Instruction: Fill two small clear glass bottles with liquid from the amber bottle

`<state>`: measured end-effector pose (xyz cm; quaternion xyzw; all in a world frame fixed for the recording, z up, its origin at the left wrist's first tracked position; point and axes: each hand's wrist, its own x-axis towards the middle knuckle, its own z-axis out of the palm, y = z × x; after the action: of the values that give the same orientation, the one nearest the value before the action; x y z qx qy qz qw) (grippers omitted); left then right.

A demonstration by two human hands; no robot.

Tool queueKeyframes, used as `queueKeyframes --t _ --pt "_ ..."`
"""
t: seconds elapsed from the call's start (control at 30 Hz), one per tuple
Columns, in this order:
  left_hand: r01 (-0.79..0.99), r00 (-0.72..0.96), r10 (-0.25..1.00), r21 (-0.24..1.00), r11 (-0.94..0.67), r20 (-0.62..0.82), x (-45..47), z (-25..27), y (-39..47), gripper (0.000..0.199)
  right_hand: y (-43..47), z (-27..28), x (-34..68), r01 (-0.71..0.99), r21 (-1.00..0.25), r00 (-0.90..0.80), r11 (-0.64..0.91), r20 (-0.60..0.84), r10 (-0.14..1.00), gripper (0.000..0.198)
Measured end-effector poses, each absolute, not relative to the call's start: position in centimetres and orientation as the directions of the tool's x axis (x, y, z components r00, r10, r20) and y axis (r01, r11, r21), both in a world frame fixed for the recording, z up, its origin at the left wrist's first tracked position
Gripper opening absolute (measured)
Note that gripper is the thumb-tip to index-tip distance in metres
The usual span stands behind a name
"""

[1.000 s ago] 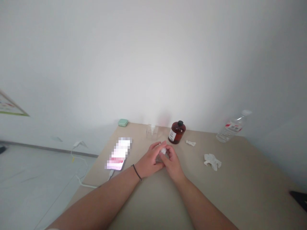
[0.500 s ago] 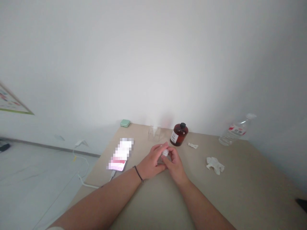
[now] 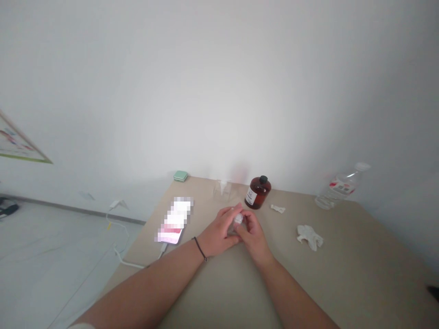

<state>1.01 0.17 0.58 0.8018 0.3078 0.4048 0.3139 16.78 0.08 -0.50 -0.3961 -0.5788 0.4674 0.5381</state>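
Near the middle of the table, both my hands are closed round a small clear bottle with a whitish cap [image 3: 238, 219]. My left hand [image 3: 217, 235] curves about its left side, a dark cord on the wrist. From the right, my right hand [image 3: 254, 236] grips it, the thumb near the cap. Most of the bottle's body is hidden by my fingers. Just beyond my hands stands a brown bottle with a black cap [image 3: 262, 191], white label to the front. To its left is a clear container [image 3: 217, 192] with a white pointed tip [image 3: 223, 187].
A lit phone [image 3: 175, 221] with a white cable [image 3: 132, 264] lies on the left. The small green box [image 3: 180, 176] sits at the back left corner. Crumpled tissue [image 3: 309, 237], a smaller white scrap [image 3: 277, 209] and a tilted clear water bottle [image 3: 341, 188] are on the right.
The whole view has shifted slightly, so everything appears a little further right. Both hands keep the same grip on the small bottle.
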Motion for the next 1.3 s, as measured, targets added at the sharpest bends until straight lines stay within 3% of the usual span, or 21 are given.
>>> queueKeyframes --t 0.23,1.3 --pt "0.241 0.48 0.753 0.758 -0.607 0.45 1.04 0.66 0.09 0.088 0.24 -0.67 17.16 -0.042 -0.963 -0.146 0.266 0.27 0.952 0.024" --pt "0.213 0.473 0.746 0.761 -0.613 0.469 1.13 0.7 0.05 0.089 0.59 -0.7 17.39 -0.038 -0.951 -0.175 0.308 0.309 0.935 0.029"
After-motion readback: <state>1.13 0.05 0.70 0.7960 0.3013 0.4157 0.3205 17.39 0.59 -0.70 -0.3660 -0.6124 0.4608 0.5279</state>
